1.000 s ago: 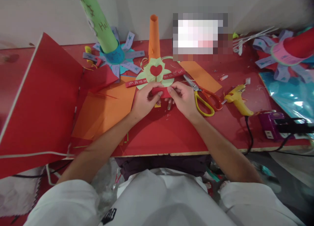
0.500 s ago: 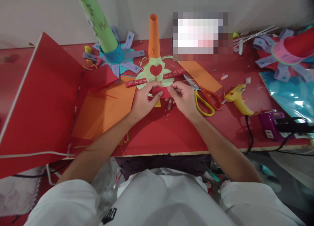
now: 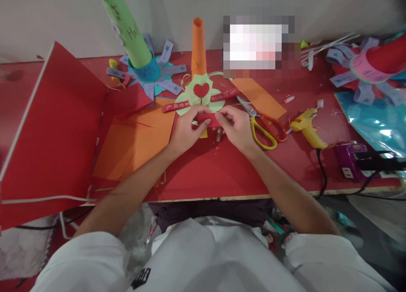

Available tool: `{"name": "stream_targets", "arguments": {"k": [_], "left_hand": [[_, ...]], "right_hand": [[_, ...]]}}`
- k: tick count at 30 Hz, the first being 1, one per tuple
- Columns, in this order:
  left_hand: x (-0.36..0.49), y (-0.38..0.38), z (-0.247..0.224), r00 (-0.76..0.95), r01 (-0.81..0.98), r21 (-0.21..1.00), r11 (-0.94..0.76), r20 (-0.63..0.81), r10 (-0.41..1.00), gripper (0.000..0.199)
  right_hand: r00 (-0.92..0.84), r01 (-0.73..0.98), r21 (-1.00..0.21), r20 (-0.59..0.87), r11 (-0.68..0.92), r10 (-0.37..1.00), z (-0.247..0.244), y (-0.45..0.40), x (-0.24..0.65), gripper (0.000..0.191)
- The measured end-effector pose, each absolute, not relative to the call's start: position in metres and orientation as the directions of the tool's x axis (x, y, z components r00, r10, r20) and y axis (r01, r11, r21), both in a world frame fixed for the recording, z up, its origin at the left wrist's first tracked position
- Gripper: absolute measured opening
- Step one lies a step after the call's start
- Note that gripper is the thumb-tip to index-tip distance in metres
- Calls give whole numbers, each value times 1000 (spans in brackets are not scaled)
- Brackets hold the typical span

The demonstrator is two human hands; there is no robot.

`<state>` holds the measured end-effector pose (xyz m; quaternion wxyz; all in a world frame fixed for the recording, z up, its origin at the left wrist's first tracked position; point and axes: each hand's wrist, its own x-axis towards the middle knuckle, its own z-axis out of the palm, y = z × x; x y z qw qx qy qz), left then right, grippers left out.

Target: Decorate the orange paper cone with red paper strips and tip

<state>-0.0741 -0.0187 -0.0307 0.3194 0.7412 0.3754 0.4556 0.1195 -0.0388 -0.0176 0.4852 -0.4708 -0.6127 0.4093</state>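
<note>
Between my two hands is a small piece of red paper (image 3: 212,118). My left hand (image 3: 188,128) pinches its left end, thumb in front. At the right end, my right hand (image 3: 236,127) grips it between thumb and fingers. Just beyond my fingertips lies a pale green paper flower (image 3: 189,89) with a red heart (image 3: 201,90) at its middle. Red strips with white writing stick out on both sides of it, and a rolled orange paper tube (image 3: 198,47) rises behind. A bit of yellow paper (image 3: 203,134) shows below the red piece.
Scissors (image 3: 264,133) with yellow and orange handles lie right of my right hand. Farther right are a yellow glue gun (image 3: 307,125) and a purple power socket block (image 3: 349,159). Orange paper sheets (image 3: 133,144) and an upright red board (image 3: 60,131) stand left. A green tube (image 3: 127,30) leans behind.
My right thumb has shifted very slightly left along the red paper. Both hands otherwise keep the same hold and place.
</note>
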Motion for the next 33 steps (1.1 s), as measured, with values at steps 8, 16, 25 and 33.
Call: {"name": "stream_targets", "arguments": {"k": [8, 16, 25, 33], "left_hand": [[-75, -18, -34, 323, 233, 839, -491, 410, 853, 47], [-74, -17, -35, 367, 199, 861, -467, 376, 851, 59], [-74, -12, -42, 336, 142, 885, -443, 378, 863, 62], [-73, -10, -43, 252, 172, 885, -433, 386, 887, 63]], "right_hand": [[-79, 222, -938, 256, 267, 964, -17, -39, 120, 49], [-98, 264, -915, 288, 303, 953, -14, -41, 121, 45], [-25, 333, -884, 340, 329, 940, -15, -39, 122, 49], [10, 305, -895, 345, 326, 938, -14, -37, 123, 47]]}}
